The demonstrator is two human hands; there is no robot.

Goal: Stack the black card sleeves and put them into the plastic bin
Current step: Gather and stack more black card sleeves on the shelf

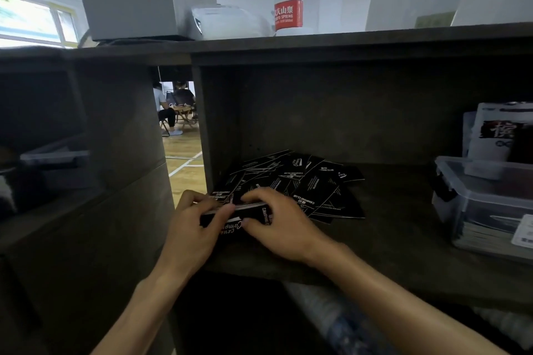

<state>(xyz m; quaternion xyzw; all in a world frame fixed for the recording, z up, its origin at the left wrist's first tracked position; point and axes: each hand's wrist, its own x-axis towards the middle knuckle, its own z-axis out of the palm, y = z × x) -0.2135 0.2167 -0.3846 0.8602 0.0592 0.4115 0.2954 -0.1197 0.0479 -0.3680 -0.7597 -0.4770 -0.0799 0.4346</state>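
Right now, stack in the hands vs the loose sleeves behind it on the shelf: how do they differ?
The held stack is squared up, edges aligned; the loose sleeves lie scattered and overlapping at different angles. The stack is gripped by the left hand and right hand, fingers curled round it; nothing touches most of the loose sleeves. The stack sits at the shelf's front edge; the loose ones lie further back. Both are black with white print.

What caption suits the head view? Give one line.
Both hands, left and right, square a stack of black card sleeves on a shelf.
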